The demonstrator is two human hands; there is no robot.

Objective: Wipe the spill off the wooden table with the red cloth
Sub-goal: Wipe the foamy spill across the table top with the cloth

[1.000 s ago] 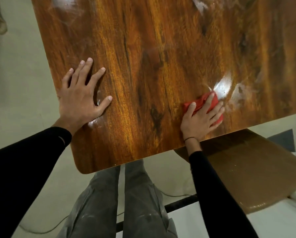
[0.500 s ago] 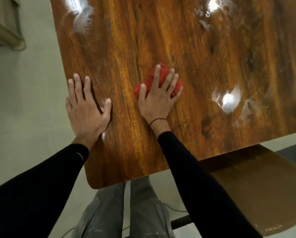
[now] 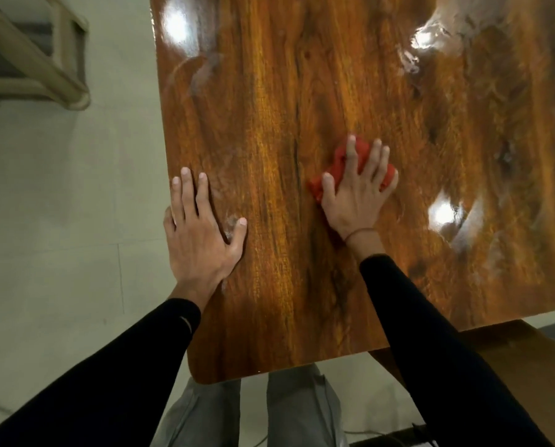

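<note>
Rightward slid one red cloth [image 3: 340, 175] under flat right hand [image 3: 358, 191]; left hand [image 3: 202, 240] flat on table [image 3: 269, 91].

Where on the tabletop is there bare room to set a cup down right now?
Free: the strip of wooden table between left hand and red cloth, and the near edge between the sleeves. Occupied: under the right hand pressing the cloth. Wet sheen lies right of it.

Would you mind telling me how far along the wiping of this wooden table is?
Partly done. The right hand presses the crumpled red cloth onto mid-table, where the glossy wooden table looks streak-free nearby. The left hand lies flat at the edge. Wet, shiny patches to the right and far top remain.
</note>
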